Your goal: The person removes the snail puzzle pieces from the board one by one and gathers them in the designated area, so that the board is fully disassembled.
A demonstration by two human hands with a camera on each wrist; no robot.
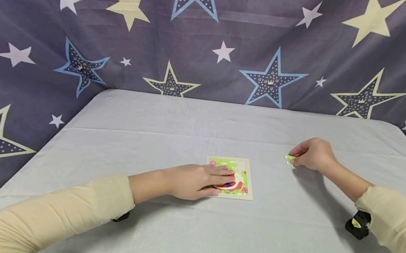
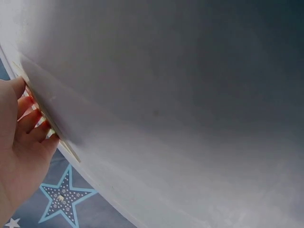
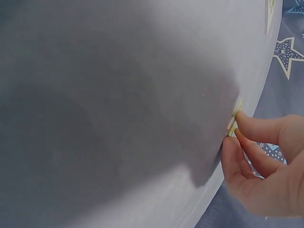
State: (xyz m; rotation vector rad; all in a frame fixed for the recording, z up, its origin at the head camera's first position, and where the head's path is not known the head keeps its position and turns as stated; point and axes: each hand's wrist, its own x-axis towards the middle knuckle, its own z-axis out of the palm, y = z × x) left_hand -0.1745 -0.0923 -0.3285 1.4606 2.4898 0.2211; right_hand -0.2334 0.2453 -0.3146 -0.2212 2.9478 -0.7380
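A square jigsaw puzzle [image 1: 242, 180] with a pale frame and a bright green, red and white picture lies mid-table. My left hand [image 1: 196, 181] rests on it from the left, fingers stretched over the picture and hiding part of it. In the left wrist view, the fingers [image 2: 35, 121] lie across the thin puzzle board's edge. Off to the right, my right hand [image 1: 314, 154] pinches a small green and white puzzle piece [image 1: 290, 159] between thumb and fingers. The right wrist view shows the piece [image 3: 234, 116] edge-on at the fingertips, close over the cloth.
A pale grey cloth [image 1: 172, 122] with fold lines covers the table. Behind it and at the sides hangs a dark curtain [image 1: 203, 74] printed with stars. A black wrist camera [image 1: 359, 225] sits under the right sleeve.
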